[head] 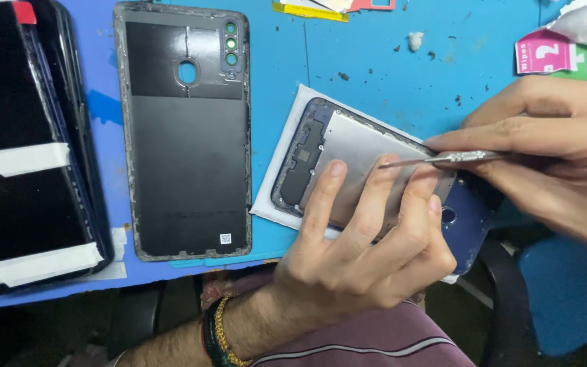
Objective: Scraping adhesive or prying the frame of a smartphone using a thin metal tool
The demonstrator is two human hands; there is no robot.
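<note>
An opened blue phone body (348, 146) lies tilted on a white sheet (281, 146) at the front edge of the blue work mat, its silver inner plate facing up. My left hand (358, 251) presses three fingers down on the plate and holds the phone steady. My right hand (552, 146) comes in from the right and pinches a thin metal tool (443, 160), whose tip rests on the plate by my left middle finger.
A detached black phone back cover (185, 129) lies inside-up to the left. Further left sits a dark phone screen (25, 146) with white tape strips. A pink wipe packet (545, 53) lies at the top right. Small debris dots the blue mat (375, 61).
</note>
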